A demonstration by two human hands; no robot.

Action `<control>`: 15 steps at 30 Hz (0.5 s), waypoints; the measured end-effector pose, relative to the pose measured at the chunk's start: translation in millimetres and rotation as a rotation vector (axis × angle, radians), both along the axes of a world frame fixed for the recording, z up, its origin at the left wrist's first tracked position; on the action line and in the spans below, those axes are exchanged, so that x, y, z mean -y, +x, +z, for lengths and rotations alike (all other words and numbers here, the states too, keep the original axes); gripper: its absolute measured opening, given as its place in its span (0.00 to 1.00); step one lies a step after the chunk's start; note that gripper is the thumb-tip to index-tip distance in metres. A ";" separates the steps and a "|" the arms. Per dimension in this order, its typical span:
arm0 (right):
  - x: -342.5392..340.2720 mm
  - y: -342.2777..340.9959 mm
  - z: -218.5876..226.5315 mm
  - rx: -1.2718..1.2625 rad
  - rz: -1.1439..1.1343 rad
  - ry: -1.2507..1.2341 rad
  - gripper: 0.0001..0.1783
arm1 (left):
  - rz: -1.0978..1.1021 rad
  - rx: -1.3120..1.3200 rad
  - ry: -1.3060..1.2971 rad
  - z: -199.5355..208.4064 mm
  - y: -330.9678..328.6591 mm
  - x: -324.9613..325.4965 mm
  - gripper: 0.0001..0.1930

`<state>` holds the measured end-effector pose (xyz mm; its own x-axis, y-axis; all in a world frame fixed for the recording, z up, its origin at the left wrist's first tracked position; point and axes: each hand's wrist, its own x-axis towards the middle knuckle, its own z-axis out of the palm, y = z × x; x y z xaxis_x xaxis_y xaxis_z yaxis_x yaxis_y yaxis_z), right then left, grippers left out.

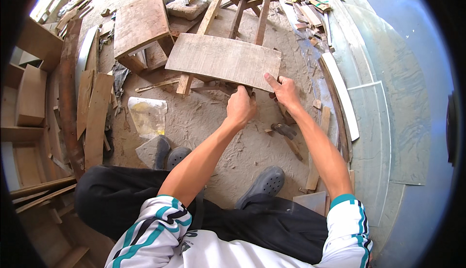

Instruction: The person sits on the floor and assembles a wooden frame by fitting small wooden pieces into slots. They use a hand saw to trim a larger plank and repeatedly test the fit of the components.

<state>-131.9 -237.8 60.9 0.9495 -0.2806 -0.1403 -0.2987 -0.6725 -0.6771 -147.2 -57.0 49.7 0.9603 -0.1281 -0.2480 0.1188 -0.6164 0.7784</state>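
Note:
A thin rectangular wooden board (pixel 223 59) lies across two long wooden strips (pixel 264 11) in front of me. My right hand (pixel 285 92) is closed on its near right corner, with the thumb pressed on top and the fingers underneath. My left hand (pixel 241 107) is curled shut just under the board's near edge. A dark bit shows beside its fingers, but I cannot make out what it grips. Below my right hand, a dark-headed tool with a wooden handle (pixel 284 131) lies on the floor.
A low wooden stool-like box (pixel 141 23) stands at the far left. Planks (pixel 97 117) and wooden cabinet parts (pixel 31 93) crowd the left side. Glass-like sheets (pixel 374 127) and a white strip (pixel 341 96) lie at the right. A stained white sheet (pixel 147 115) is on the dusty floor.

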 end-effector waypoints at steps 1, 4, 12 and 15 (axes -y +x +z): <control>0.6 0.9 -0.7 0.002 0.012 0.001 0.46 | 0.003 0.003 0.009 0.2 -0.2 -0.2 0.17; 3.8 2.6 -1.8 -0.022 0.025 0.040 0.45 | 0.007 0.010 0.015 -0.3 -0.6 0.9 0.17; 4.8 3.5 7.0 -0.054 0.071 0.093 0.43 | 0.008 0.028 -0.046 -3.1 0.7 0.5 0.18; 4.8 3.1 6.9 -0.059 0.070 0.166 0.43 | 0.019 0.028 -0.050 -2.9 -0.1 2.1 0.18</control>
